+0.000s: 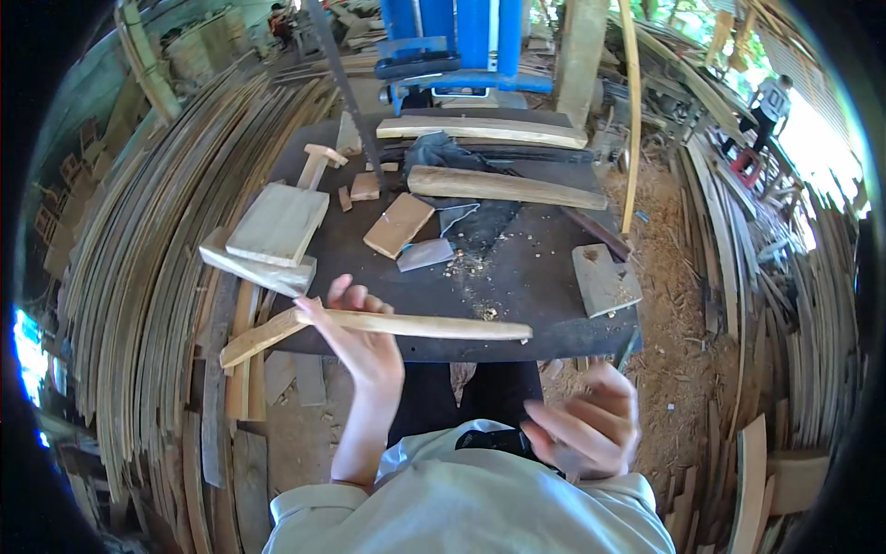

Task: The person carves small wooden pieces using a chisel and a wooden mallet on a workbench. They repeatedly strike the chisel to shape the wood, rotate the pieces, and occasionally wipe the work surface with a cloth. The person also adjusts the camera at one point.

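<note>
My left hand (355, 351) is closed on an angled piece of pale wood (434, 325), a long stick meeting a shorter arm, held over the near edge of the dark worktable (526, 277). My right hand (581, 425) is at the lower right, apart from the wood, its fingers curled; a thin green item (626, 349) shows at its fingertips, too small to name. On the table lie a pale board stack (275, 222), a brown block (399, 224), a metal scraper-like plate (425, 254) and a holed wooden block (604, 277).
Long planks (498, 185) and dark cloth (429, 152) lie across the table's back, before blue machinery (434, 37). Timber stacks flank both sides (138, 277). An upright metal bar and a wooden strip (630, 111) rise nearby. A person (766, 111) stands at upper right.
</note>
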`<state>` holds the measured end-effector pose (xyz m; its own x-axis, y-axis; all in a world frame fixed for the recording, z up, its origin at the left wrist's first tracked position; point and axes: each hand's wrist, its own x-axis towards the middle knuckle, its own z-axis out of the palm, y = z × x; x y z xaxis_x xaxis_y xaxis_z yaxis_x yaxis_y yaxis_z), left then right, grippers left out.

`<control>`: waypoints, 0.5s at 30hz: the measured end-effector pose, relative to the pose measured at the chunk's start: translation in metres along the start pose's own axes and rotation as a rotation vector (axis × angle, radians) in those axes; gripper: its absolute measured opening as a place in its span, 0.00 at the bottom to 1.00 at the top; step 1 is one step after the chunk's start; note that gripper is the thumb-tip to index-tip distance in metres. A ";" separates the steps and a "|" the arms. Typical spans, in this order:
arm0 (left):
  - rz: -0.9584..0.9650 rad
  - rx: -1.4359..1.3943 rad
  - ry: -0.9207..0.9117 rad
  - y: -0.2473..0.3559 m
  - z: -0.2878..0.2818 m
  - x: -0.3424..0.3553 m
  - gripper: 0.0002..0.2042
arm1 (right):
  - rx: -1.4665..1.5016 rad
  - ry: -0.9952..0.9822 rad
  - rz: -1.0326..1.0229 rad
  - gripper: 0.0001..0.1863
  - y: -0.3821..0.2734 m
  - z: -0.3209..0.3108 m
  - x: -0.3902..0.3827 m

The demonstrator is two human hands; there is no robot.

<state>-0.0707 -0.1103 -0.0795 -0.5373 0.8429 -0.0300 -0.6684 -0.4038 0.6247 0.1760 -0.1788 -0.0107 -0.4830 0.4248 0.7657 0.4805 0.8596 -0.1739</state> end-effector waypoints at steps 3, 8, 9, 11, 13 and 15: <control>-0.060 -0.054 0.011 -0.019 0.015 -0.027 0.31 | -0.036 -0.139 0.104 0.23 0.017 0.034 0.002; -0.195 -0.034 0.063 -0.028 0.008 -0.040 0.31 | -0.097 -0.050 0.196 0.27 0.045 0.067 -0.005; -0.210 -0.012 0.048 -0.028 0.002 -0.040 0.31 | -0.135 -0.083 0.225 0.27 0.050 0.069 -0.005; -0.236 0.000 -0.045 -0.019 -0.020 -0.039 0.29 | -0.154 -0.090 0.244 0.24 0.057 0.069 0.000; -0.154 0.091 -0.038 -0.015 -0.026 -0.041 0.26 | -0.151 -0.082 0.230 0.20 0.065 0.071 0.003; -0.050 0.138 -0.033 -0.009 -0.039 -0.032 0.22 | -0.145 -0.058 0.198 0.17 0.071 0.080 0.004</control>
<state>-0.0674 -0.1478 -0.1149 -0.4863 0.8729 -0.0390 -0.6151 -0.3103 0.7248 0.1493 -0.0936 -0.0691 -0.4080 0.5997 0.6884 0.6678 0.7102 -0.2229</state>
